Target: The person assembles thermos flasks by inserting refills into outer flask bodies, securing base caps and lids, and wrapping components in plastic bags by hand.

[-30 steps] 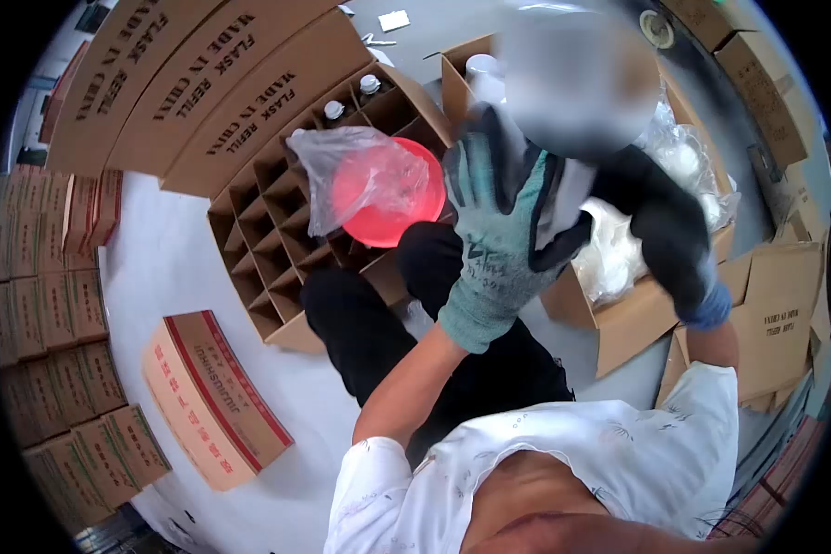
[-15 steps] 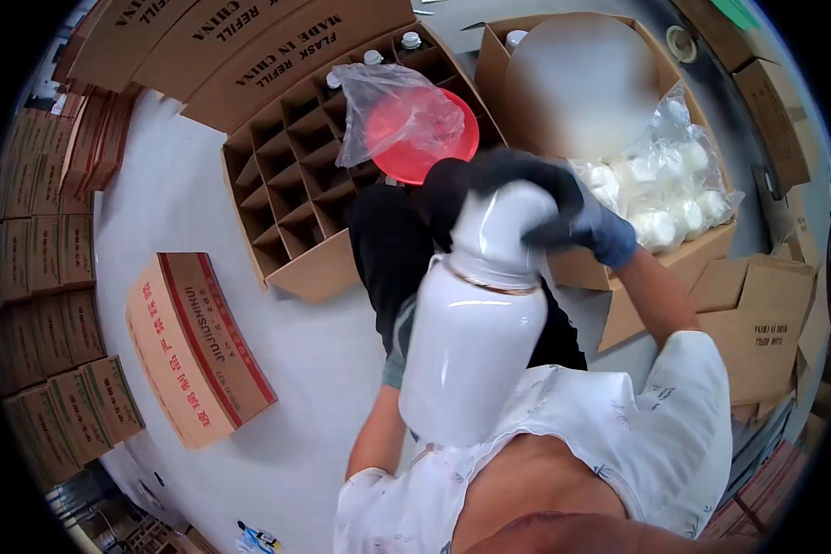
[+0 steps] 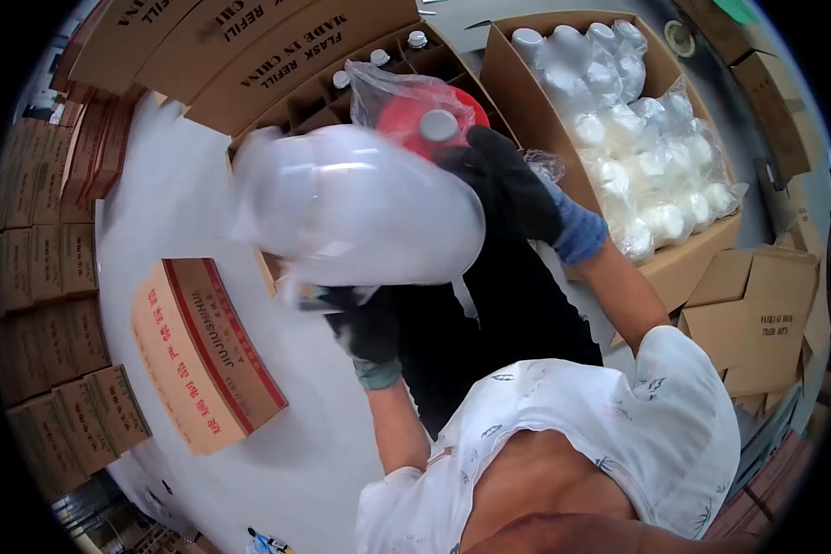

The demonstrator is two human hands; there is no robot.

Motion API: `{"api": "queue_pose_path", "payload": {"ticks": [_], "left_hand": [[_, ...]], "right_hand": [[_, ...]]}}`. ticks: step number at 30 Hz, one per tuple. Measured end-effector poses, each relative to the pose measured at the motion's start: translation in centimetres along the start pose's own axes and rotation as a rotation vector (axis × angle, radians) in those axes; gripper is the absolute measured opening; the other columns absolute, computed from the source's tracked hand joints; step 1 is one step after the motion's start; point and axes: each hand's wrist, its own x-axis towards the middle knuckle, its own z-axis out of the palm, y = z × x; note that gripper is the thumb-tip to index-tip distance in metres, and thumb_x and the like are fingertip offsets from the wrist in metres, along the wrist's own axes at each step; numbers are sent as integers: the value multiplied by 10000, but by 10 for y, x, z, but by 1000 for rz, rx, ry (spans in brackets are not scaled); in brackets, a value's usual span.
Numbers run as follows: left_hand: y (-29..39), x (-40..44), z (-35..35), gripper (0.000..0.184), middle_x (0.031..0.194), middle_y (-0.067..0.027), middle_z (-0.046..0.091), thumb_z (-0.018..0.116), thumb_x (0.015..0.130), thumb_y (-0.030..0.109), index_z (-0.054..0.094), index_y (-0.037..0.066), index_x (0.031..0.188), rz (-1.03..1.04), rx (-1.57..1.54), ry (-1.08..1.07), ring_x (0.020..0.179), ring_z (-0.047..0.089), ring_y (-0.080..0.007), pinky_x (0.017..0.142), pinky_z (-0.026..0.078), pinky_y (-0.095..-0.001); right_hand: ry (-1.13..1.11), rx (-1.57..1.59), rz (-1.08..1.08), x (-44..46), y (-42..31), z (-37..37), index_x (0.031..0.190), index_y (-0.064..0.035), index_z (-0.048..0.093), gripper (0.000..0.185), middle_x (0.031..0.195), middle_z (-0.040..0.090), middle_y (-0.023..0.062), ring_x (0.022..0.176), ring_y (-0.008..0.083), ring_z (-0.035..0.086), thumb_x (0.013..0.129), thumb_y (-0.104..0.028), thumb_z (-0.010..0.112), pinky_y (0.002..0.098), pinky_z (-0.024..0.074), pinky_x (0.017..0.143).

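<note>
A large glossy white flask [image 3: 342, 208] lies tipped on its side in the air, blurred by motion, its base toward the right. My left hand [image 3: 365, 323], in a dark-palmed green glove, is closed on it from below, at the handle side. Beside the flask's base is my right hand [image 3: 508, 185], gloved in black and blue, with its fingers closed. A round grey-white cap [image 3: 439, 126] shows at its fingertips, in front of a red basin [image 3: 471, 113]. Crumpled clear plastic [image 3: 379, 88] lies over the basin, on the divided carton [image 3: 314, 103].
Several white-capped bottles [image 3: 351, 66] stand in the divided carton. An open carton [image 3: 526, 97] at the right holds bagged white items [image 3: 660, 166]. A printed carton [image 3: 203, 355] sits on the floor at the left, near stacked boxes [image 3: 42, 258]. Flattened cardboard [image 3: 757, 319] lies at right.
The flask has gone from upright over my lap to tipped sideways, up and to the left. My right hand has come off its top, and the cap is now apart from the flask.
</note>
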Motion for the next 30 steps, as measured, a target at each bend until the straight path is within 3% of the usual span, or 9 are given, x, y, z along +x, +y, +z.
{"api": "queue_pose_path", "payload": {"ticks": [2,5,9,11,17,18,26,28,30], "left_hand": [[-43,-12,-44,429,1179,-107,560,610,805,32,498,-16,1217,-513,-118,-328,1053,534,-211,920,433,-315],[8,14,-25,400,1281,-143,549,577,807,4,561,-30,1205,-251,-34,-752,1129,535,-226,986,389,-319],[65,30,30,408,1351,-125,480,523,923,128,478,-25,1298,-299,-408,-493,1182,505,-234,1013,397,-353],[20,18,30,407,1334,-143,493,473,959,249,507,-2,1278,-442,-466,-522,1206,485,-249,1047,348,-360],[37,5,-4,376,1116,-123,619,410,988,275,630,-29,1015,42,204,-511,1052,567,-220,959,398,-341],[43,5,-1,373,1082,-131,627,405,985,275,620,-30,995,-190,-347,-468,997,583,-216,926,421,-338],[14,8,20,442,1184,-181,594,479,932,303,572,-41,1194,-51,-308,-572,1145,532,-263,1040,359,-400],[23,8,8,436,1143,-173,620,436,959,306,626,-71,1068,-217,-472,-308,1085,571,-267,991,398,-384],[37,8,9,420,1142,-172,618,446,952,298,626,-64,1065,-150,-499,-234,1083,570,-266,991,399,-386]], "right_hand": [[-78,-525,-270,9,-30,-13,1293,-36,479,467,1212,560,124,1057,213,578,901,-257,604,346,464,926],[240,93,156,16,-75,-14,1142,-33,601,341,1070,636,117,1040,263,590,848,-202,640,384,455,937],[-359,-863,-600,-11,-86,24,1189,-110,572,411,1095,585,120,984,266,583,815,-274,625,371,478,813],[-359,-764,-353,-54,-81,51,1196,-124,567,442,1117,569,115,1030,281,561,809,-328,622,398,461,835],[-280,-148,-235,-60,-61,-14,1025,-87,658,214,1086,594,94,1054,269,545,829,-172,658,410,427,908],[-267,-152,-197,-59,-55,-19,1010,-77,658,197,1081,592,98,1049,271,543,834,-166,654,411,423,912],[-256,-363,-231,-51,-49,-17,1090,-55,609,296,1167,557,139,1135,325,494,840,-202,669,439,379,970],[-108,-699,-22,-51,-72,-48,1082,-57,639,301,1119,581,139,1110,315,516,805,-164,689,385,421,942],[-166,-373,-141,-48,-102,-16,1094,-62,639,316,1107,592,136,1110,311,523,800,-166,692,384,423,946]]}}
